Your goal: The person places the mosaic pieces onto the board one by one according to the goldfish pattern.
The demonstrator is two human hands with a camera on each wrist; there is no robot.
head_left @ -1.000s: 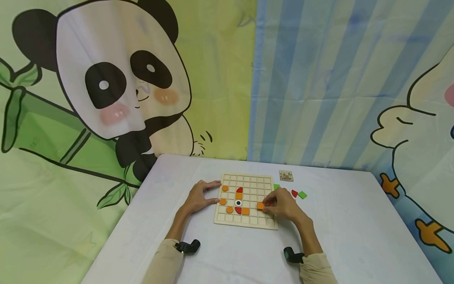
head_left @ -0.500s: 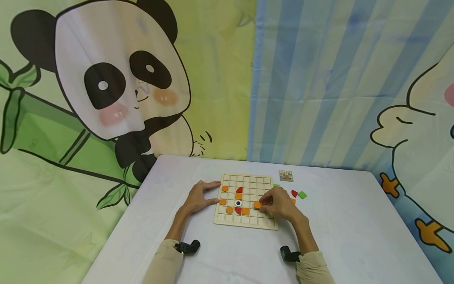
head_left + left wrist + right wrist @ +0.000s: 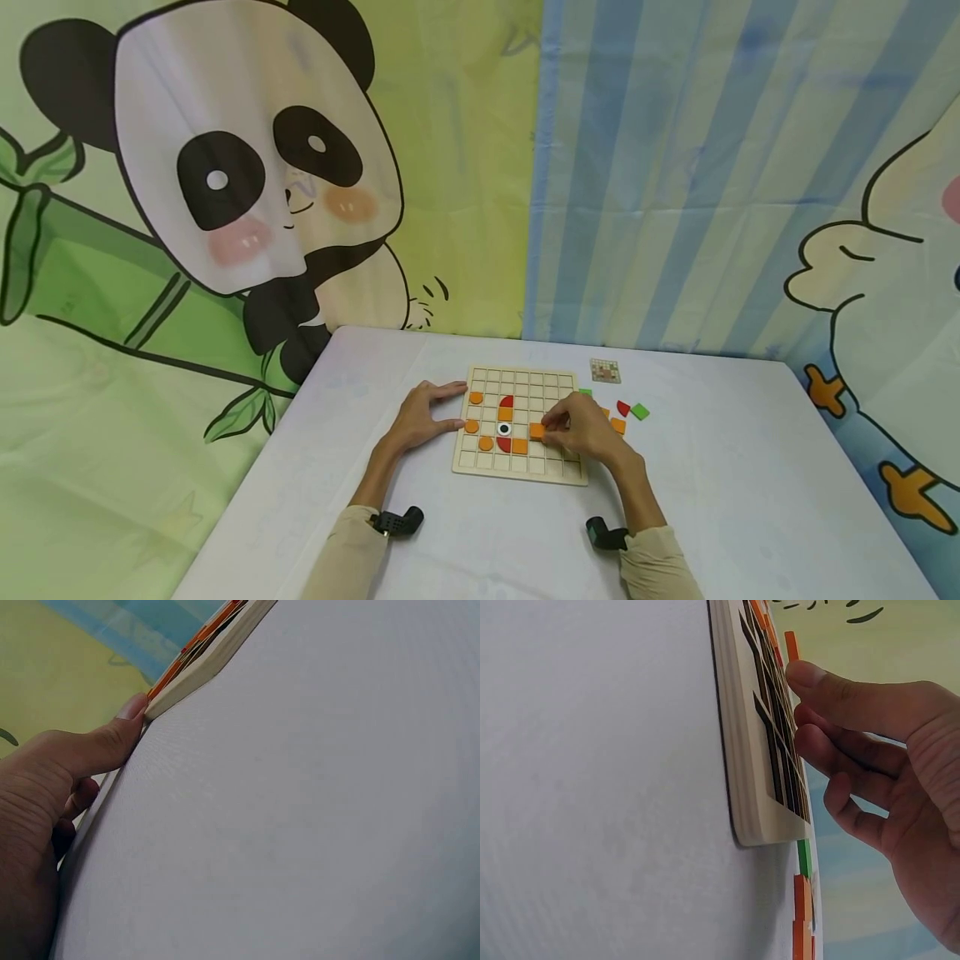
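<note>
A pale wooden grid board (image 3: 480,461) lies on the white table. On its left half sit several orange round pieces (image 3: 476,398), two red quarter-round pieces (image 3: 506,402), orange square pieces (image 3: 520,447) and a white disc with a black dot (image 3: 504,429). My left hand (image 3: 412,419) touches the board's left edge with thumb and fingertips, fingers spread. Above the board's right half, my right hand (image 3: 588,429) pinches an orange square tile (image 3: 537,432) between thumb and fingers. In the right wrist view that tile (image 3: 791,645) stands out past the thumb tip, clear of the grid.
Right of the board lie loose orange squares (image 3: 618,426), a red piece (image 3: 623,408) and green pieces (image 3: 639,412), some partly behind the right hand. A small patterned card (image 3: 605,371) lies farther back. A printed curtain (image 3: 637,208) hangs behind the table.
My right hand has moved left over the board with the orange tile, uncovering loose orange squares on the table behind it. The left hand has stayed at the board's edge.
</note>
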